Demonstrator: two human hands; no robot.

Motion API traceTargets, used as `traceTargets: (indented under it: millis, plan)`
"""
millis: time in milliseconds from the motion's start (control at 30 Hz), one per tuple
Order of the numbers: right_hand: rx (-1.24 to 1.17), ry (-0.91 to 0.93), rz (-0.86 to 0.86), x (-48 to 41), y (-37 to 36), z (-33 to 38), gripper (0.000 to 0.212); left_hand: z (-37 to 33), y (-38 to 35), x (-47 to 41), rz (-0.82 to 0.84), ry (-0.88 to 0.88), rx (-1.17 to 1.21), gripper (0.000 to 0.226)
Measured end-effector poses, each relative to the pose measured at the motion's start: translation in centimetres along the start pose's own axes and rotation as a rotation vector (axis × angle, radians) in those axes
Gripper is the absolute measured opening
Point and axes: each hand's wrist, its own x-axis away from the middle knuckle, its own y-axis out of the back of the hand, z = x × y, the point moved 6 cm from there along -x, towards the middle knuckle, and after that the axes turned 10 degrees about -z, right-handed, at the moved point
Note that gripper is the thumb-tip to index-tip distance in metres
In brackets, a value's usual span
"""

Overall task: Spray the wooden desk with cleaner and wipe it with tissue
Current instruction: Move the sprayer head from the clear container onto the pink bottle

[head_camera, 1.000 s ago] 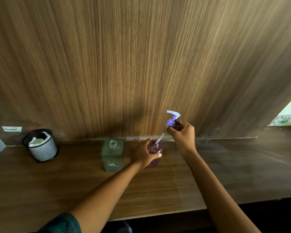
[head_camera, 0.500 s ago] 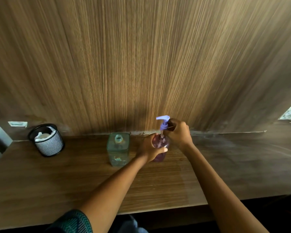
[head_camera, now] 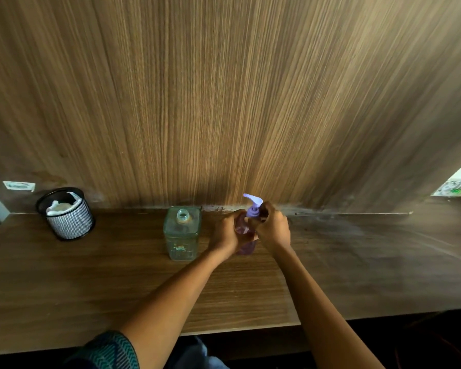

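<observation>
A small purple cleaner bottle [head_camera: 246,247] stands upright on the wooden desk [head_camera: 117,283] near the back panel. My left hand [head_camera: 225,233] wraps around the bottle's body. My right hand [head_camera: 273,229] grips the collar of the lilac pump head [head_camera: 253,205], which sits on the bottle's neck with its nozzle pointing left. White tissue [head_camera: 59,207] is stuffed in a black mesh cup [head_camera: 69,222] at the desk's far left.
A clear square bottle [head_camera: 181,234] with no cap stands just left of my hands. A tall wood-grain panel [head_camera: 224,102] rises behind the desk. The desk's front edge runs below my forearms. A pale opening shows at the far right.
The pump head, lifted out of the bottle with its tube showing a second ago, has come down onto the neck. My right hand has lowered with it and now grips its collar.
</observation>
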Motion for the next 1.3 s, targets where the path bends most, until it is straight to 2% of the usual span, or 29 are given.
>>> traceTargets:
  millis: [67, 200, 267, 300, 400, 467, 567, 700, 767, 833, 933, 1000, 1067, 1200, 1300]
  plan:
    - [0.002, -0.014, -0.042, 0.4, -0.1, 0.1, 0.028, -0.3, 0.3, 0.2, -0.02, 0.021, 0.01, 0.016]
    - [-0.046, -0.023, -0.061, 0.5, -0.5, 0.1, 0.046, -0.2, 0.3, 0.3, -0.053, 0.221, 0.293, 0.03]
    - [-0.193, -0.044, -0.004, 0.4, -0.6, 0.0, 0.064, 0.1, 0.2, 0.5, -0.062, 0.286, 0.344, 0.034]
    - [-0.289, -0.065, 0.029, 0.4, -0.7, -0.1, 0.065, 0.5, 0.2, 0.3, -0.071, 0.282, 0.325, 0.036]
    - [-0.322, -0.057, 0.018, 0.4, -0.5, -0.5, 0.027, 0.3, 0.2, 0.1, -0.05, 0.137, 0.067, 0.025]
    - [-0.317, -0.068, -0.032, 0.5, -0.5, -0.9, 0.02, -0.3, 0.3, 0.3, -0.049, 0.038, -0.081, 0.021]
    - [-0.301, -0.112, -0.084, 0.7, -0.8, -0.9, 0.019, -0.6, 0.7, 0.4, -0.079, 0.047, -0.048, 0.021]
    - [-0.191, -0.175, -0.192, 0.8, -1.2, -0.5, 0.035, 0.0, 0.6, 0.2, -0.102, 0.13, 0.122, 0.039]
    - [-0.203, -0.182, -0.176, 0.9, -1.7, -0.6, 0.043, 0.6, 0.7, 0.1, -0.11, 0.189, 0.214, 0.046]
    - [-0.286, -0.166, -0.12, 1.0, -1.8, -0.8, 0.051, 0.8, 0.4, 0.1, -0.088, 0.225, 0.286, 0.045]
    - [-0.551, -0.171, -0.028, 1.1, -1.4, -1.1, 0.065, 1.4, 0.2, 0.1, -0.111, 0.269, 0.319, 0.042]
    - [-0.667, -0.175, 0.002, 1.1, -0.9, -1.0, 0.047, 1.6, 0.2, -0.1, -0.132, 0.24, 0.251, 0.039]
    - [-0.651, -0.177, 0.025, 1.2, -1.0, -1.0, 0.023, 1.1, 0.3, -0.1, -0.117, 0.156, 0.151, 0.032]
    - [-0.582, -0.21, -0.021, 0.9, -1.4, -1.6, 0.025, 1.0, 0.4, -0.1, -0.123, 0.109, 0.112, 0.026]
    - [-0.434, -0.22, -0.086, 0.7, -1.6, -1.5, 0.024, 0.8, 0.4, 0.0, -0.125, 0.057, 0.055, 0.028]
